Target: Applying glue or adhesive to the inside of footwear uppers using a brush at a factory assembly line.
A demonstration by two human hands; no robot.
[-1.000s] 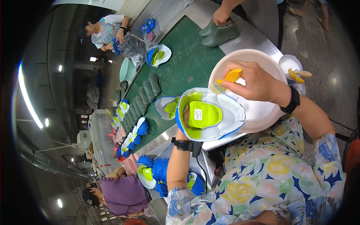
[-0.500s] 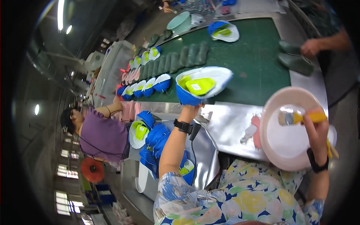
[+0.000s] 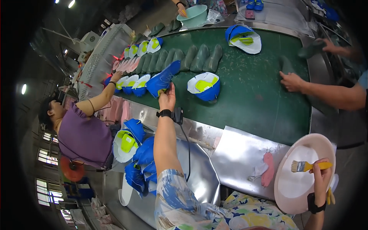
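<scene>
My left hand [image 3: 167, 99] is closed on a blue shoe upper [image 3: 164, 78], tilted with its blue outer side showing, above the green belt [image 3: 249, 92]. Just right of it, another shoe upper [image 3: 204, 86], white inside with a lime-green insert, lies on the belt. At the lower right, my right hand [image 3: 322, 177] grips a paintbrush [image 3: 303, 166] by its yellow handle. The brush's pale bristles are over a pink basin [image 3: 283, 193] containing white material.
Dark green shoe lasts [image 3: 191, 58] stand in a row beyond my left hand. A person in purple [image 3: 82, 132] reaches toward the belt at left. Another person's hands [image 3: 293, 81] handle lasts at right. Blue uppers [image 3: 143, 157] are heaped beside my left arm.
The upper my left hand held is now down on the belt. That hand has shifted left and grips another upper at the row's end. My right hand still holds the paintbrush over the basin.
</scene>
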